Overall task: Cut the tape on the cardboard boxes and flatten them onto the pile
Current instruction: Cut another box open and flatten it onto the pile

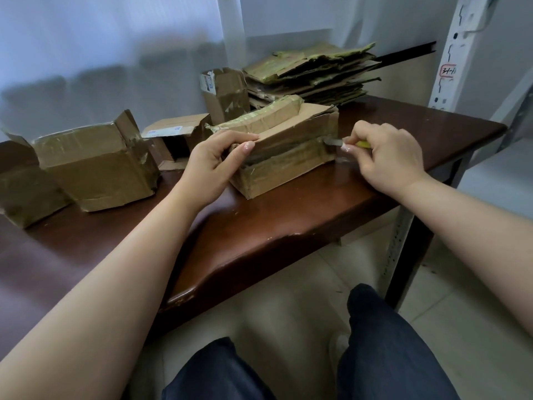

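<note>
Two hands work the box (284, 151) at centre frame: my left hand (215, 161) pinches its top edge, my right hand (388, 153) grips the cutter (334, 142), which I should draw steadily along the taped seam

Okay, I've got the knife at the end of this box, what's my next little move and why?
Probably draw the knife leftward along the taped seam toward your left hand. The blade sits at the right end of the box, the tape along that seam looks uncut, and your left hand grips the other end, steadying it. Stop short of those fingers.
</note>
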### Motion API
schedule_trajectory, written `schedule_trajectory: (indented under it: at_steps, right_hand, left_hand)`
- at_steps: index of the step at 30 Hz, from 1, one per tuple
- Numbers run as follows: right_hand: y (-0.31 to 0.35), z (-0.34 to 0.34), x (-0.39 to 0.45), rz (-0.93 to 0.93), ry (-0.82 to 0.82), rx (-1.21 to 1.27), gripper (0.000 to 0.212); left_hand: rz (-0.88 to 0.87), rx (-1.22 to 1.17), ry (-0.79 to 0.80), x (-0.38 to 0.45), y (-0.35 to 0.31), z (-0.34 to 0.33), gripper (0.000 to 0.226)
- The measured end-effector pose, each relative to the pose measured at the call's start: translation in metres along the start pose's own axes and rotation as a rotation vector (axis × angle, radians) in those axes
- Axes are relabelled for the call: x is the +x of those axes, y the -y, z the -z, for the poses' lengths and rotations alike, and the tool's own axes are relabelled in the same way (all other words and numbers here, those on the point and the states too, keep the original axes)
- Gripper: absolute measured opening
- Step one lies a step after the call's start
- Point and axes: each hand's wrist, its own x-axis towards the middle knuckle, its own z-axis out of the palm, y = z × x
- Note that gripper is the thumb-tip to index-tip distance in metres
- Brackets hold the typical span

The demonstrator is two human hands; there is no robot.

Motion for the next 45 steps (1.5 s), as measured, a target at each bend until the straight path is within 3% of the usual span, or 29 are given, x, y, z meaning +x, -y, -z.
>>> schedule_trajectory:
  at_steps: [4,8,13,17,30,45]
  right_hand:
    - [-0.018,0.008,-0.008,-0.219,0.005,0.010,0.013]
    - [-0.008,0.008,-0.007,-0.248,0.017,0.148,0.016]
    - [0.004,0.002,-0.007,-0.312,-0.008,0.227,0.015]
    - [0.001,0.001,-0.010,-0.273,-0.026,0.268,0.016]
    - [0.000,-0.003,-0.004,-0.146,-0.067,0.375,0.015]
    - [0.016,0.004,-0.003,-0.063,0.079,0.047,0.016]
  left_hand:
    - [0.037,0.087,0.058,0.001,0.002,0.017,0.030]
    - [0.094,0.197,0.167,0.012,-0.016,0.028,0.034]
    - [0.016,0.457,0.184,0.047,-0.052,0.015,0.050]
    - [0.057,0.548,0.363,0.063,-0.054,-0.006,0.044]
    - [0.158,0.457,0.327,0.060,-0.052,-0.011,0.034]
    - [0.206,0.464,0.375,0.060,-0.055,-0.010,0.033]
